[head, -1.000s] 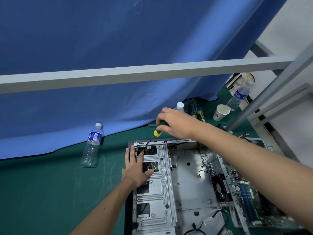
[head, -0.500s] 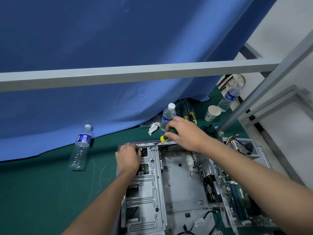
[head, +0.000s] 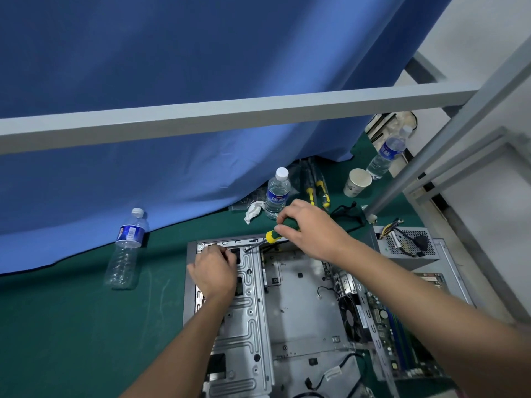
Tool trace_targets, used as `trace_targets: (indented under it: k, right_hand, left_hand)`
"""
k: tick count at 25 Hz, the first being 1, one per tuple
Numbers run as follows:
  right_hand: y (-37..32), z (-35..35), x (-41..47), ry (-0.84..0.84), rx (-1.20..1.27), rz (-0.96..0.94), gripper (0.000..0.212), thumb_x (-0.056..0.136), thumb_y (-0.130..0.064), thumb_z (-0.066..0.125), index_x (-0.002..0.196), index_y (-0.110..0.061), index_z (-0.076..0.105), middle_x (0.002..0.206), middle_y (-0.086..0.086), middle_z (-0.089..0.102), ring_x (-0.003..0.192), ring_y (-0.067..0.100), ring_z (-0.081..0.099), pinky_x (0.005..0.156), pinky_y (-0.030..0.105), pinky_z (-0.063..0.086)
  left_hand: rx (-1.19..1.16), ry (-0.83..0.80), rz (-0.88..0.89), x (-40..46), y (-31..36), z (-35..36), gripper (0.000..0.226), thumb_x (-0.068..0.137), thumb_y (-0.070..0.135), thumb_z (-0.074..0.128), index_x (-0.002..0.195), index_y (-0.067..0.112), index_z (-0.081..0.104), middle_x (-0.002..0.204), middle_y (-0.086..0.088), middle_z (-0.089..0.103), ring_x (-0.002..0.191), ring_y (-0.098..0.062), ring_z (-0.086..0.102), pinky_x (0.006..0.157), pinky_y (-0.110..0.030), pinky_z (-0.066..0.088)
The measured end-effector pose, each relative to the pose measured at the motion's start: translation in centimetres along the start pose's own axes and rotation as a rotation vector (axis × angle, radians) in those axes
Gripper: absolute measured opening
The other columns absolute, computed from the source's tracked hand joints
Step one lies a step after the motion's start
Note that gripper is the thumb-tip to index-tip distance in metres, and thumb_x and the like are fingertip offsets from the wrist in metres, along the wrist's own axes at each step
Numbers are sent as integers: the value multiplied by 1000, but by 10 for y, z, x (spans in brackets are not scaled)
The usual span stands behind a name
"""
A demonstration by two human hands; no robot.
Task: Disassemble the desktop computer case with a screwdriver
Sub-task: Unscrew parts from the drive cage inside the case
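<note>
Blue curtain [head: 172,96] behind, grey metal bar [head: 230,113] crossing in front. Green mat [head: 71,326] over the table. Opened computer case [head: 298,305] lying flat on it, silver drive cage [head: 250,311] at its left, motherboard [head: 385,326] at its right, power supply [head: 408,245] at the far right corner. Right hand [head: 310,228] curled round the green-and-yellow handle of the screwdriver [head: 277,232], tip angled down to the cage's far edge. Left hand [head: 215,268] resting on the cage's far end, fingers bent over the edge; whether pinching anything, impossible to tell. Three water bottles: one left of the case [head: 126,248], one behind it [head: 277,193], one far right [head: 386,156]. Paper cup [head: 357,182] near that last bottle. Crumpled tissue [head: 254,211] beside the middle bottle.
</note>
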State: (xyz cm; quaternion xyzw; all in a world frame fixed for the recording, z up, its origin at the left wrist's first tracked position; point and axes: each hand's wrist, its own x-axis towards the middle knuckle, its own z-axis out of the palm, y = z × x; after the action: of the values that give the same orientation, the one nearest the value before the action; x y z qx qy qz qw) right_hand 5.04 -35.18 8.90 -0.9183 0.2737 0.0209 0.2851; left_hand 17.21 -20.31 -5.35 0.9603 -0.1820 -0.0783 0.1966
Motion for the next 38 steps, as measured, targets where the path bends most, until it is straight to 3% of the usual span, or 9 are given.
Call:
trace_targets:
  k: [8,13,16,18,21,24,29,33,38]
  right_hand:
    - [30,19,-3,76,308,177,12,93,-34,63,97,-24,67,101,-9,55,95,7,52,73,18,35]
    - [46,27,-4,128,508,288,13,91,-35,65,96,-23,69,106,-11,62,92,7,58,81,24,42]
    - [50,40,-14,159,925,552,15,91,-28,69,97,-15,69,105,0,66,67,14,62,63,26,54]
    - [51,47,-23,109,1301,717,19,89,-17,71,101,-3,67,98,8,64,64,19,60,63,29,56]
    - [45,53,-39,-179,1617,703,31,85,-2,68,114,6,63,84,16,65,72,25,67,66,33,59]
    - [23,64,-41,-267,1464,624,29,83,14,58,109,1,65,74,16,63,67,23,66,66,33,58]
    - [-13,83,-34,3,1078,431,8,86,-8,70,91,-13,67,61,3,59,49,15,52,51,25,44]
    - [-22,96,-41,35,936,336,5,85,-14,72,88,-11,68,60,-4,62,48,12,57,52,28,50]
    - [-16,105,-56,118,738,328,8,87,-23,70,83,-17,67,66,0,64,58,20,62,63,39,58]
  left_hand:
    - [-54,55,5,-5,0,2,19,94,22,53,91,14,69,87,-4,68,87,-25,57,75,-34,24]
    - [-220,72,6,-12,-5,-2,13,93,17,58,91,10,69,85,-5,67,86,-28,58,79,-37,33]
    - [-459,26,-68,-16,-9,-9,11,92,16,61,83,14,65,76,-3,63,73,-27,59,73,-40,46]
    - [-655,-41,-163,-18,-10,-14,13,93,15,63,80,14,64,69,0,61,63,-20,56,63,-34,48]
    - [-959,-150,-313,-26,-7,-23,10,92,17,66,83,13,70,65,7,63,57,-3,54,55,-15,47]
    - [-1212,-318,-452,-38,0,-30,11,90,18,69,80,15,69,59,9,60,53,-2,51,55,-15,44]
    - [-1517,-647,-658,-59,4,-39,14,80,22,75,68,15,73,57,0,53,52,-10,50,48,-19,46]
    - [-1639,-817,-632,-73,2,-45,33,72,25,78,102,12,78,62,3,52,57,-7,51,53,-17,49]
    - [-1582,-858,-605,-87,-6,-41,33,79,22,75,109,9,75,63,4,51,56,-6,50,54,-19,48]
